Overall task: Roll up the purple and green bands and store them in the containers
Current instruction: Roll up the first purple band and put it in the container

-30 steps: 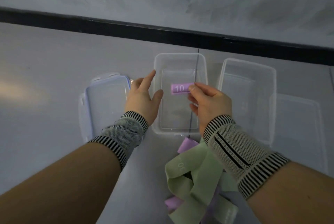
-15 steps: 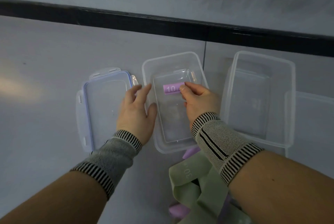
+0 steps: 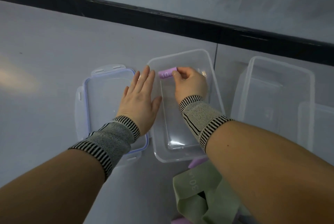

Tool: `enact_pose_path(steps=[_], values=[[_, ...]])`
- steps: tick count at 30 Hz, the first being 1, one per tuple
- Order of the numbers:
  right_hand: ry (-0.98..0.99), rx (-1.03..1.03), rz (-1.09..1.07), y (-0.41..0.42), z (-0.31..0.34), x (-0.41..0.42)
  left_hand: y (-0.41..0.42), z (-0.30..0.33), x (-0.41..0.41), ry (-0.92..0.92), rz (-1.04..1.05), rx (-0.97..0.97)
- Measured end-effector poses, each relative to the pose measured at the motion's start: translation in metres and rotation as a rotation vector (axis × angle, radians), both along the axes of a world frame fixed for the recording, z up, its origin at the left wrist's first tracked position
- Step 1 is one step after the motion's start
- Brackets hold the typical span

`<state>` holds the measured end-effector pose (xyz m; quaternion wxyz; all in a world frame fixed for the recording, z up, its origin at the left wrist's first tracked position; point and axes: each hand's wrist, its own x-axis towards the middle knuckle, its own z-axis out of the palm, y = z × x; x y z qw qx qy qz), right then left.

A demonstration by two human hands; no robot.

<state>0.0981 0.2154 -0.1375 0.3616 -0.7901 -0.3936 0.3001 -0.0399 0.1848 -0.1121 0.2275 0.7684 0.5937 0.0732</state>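
Purple roll (image 3: 167,74), one, pinched in right grip (image 3: 189,83); left grip (image 3: 140,97) flat; two containers (image 3: 215,86).

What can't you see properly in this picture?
- Head view: rolled purple band: its right end is hidden by the right hand.
- Green band: cut off by the bottom edge and partly covered by the right forearm.
- Lid: partly hidden under the left hand.

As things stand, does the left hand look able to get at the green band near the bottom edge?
Probably yes: the left hand lies flat and holds nothing, and bare table separates it from the green band, though it must draw back.
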Motion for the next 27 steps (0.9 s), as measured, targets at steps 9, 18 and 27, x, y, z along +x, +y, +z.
enact_pose_path(steps=[9, 18, 27], values=[[-0.132, -0.056, 0.053, -0.001, -0.027, -0.006, -0.001, -0.002, 0.011, -0.127, 0.013, -0.007], [-0.052, -0.017, -0.076, 0.005, -0.024, -0.008, 0.000, -0.004, 0.011, -0.142, 0.011, -0.005], [-0.178, -0.042, -0.012, 0.002, -0.023, -0.015, -0.001, -0.004, 0.012, -0.150, 0.019, -0.007]])
